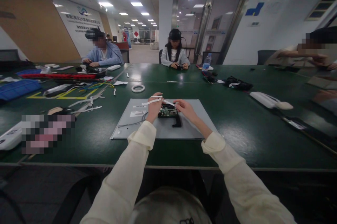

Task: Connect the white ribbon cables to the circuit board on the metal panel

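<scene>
A flat grey panel (195,125) lies on the table before me, with a green circuit board (168,112) in a black bracket (177,123) on it. My left hand (154,107) is closed at the board's left edge. A narrow white strip (151,101) lies across its fingers and sticks out to the left. The fingers of my right hand (186,109) are pinched above the board's right side, at the end of a white strip (168,102) that slants between both hands. My fingertips are partly hidden. Grey cables (133,123) run across the panel's left part.
A white tape roll (138,88) lies beyond the panel. To the left are loose white strips (91,103), a blue tray (19,89) and a red power strip (58,76). A white device (267,100) lies right. A water bottle (207,61) stands farther off. Several people sit around the table.
</scene>
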A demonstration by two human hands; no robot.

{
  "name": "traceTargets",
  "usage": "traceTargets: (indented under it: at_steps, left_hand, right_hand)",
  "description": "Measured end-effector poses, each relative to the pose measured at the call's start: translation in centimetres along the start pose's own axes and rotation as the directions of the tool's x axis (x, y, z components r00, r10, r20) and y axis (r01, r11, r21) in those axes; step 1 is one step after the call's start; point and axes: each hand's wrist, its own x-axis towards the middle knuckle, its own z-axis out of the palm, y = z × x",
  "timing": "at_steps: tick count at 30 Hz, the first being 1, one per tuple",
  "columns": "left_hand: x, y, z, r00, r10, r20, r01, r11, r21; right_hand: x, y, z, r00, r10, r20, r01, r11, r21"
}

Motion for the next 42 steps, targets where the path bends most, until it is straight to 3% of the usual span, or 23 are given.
traceTargets:
  at_steps: [5, 11, 16, 19, 25, 31, 34, 37, 42]
  left_hand:
    - [-0.1, 0.0, -0.3, 0.98, 0.198, 0.011, -0.194, 0.952, 0.236]
    - [-0.1, 0.1, 0.1, 0.951, 0.3, -0.079, -0.261, 0.912, 0.316]
    - [-0.5, 0.2, 0.9, 0.929, 0.368, -0.028, -0.328, 0.858, 0.396]
    - [-0.7, -0.2, 1.6, 0.922, 0.376, 0.091, -0.375, 0.811, 0.449]
    - [-0.5, -0.8, 2.8, 0.887, 0.351, 0.299, -0.461, 0.698, 0.548]
    - [-0.3, -1.0, 3.1, 0.856, 0.263, 0.445, -0.495, 0.667, 0.557]
    - [-0.1, -1.5, 3.2, 0.813, 0.223, 0.537, -0.533, 0.656, 0.535]
    - [0.1, -2.1, 3.3, 0.785, 0.188, 0.591, -0.559, 0.627, 0.543]
    - [0.2, -2.5, 3.3, 0.776, 0.148, 0.613, -0.557, 0.616, 0.556]
  right_hand:
    - [0.0, 0.0, -0.1, 1.0, -0.017, -0.011, 0.016, 0.996, -0.085]
    - [0.5, 0.9, -0.2, 0.986, 0.062, -0.157, -0.076, 0.993, -0.085]
    - [1.3, 1.9, -0.3, 0.971, 0.079, -0.227, -0.102, 0.991, -0.091]
    - [1.6, 2.4, -0.3, 0.972, 0.065, -0.225, -0.091, 0.99, -0.109]
    - [1.5, 3.3, -0.2, 0.969, 0.166, -0.185, -0.203, 0.958, -0.203]
    - [1.3, 3.7, -0.2, 0.96, 0.172, -0.222, -0.232, 0.93, -0.285]
    - [1.1, 3.7, -0.2, 0.962, 0.168, -0.215, -0.233, 0.916, -0.326]
    - [1.1, 3.7, -0.2, 0.963, 0.166, -0.213, -0.237, 0.899, -0.368]
    - [0.8, 3.3, -0.1, 0.969, 0.137, -0.207, -0.223, 0.845, -0.487]
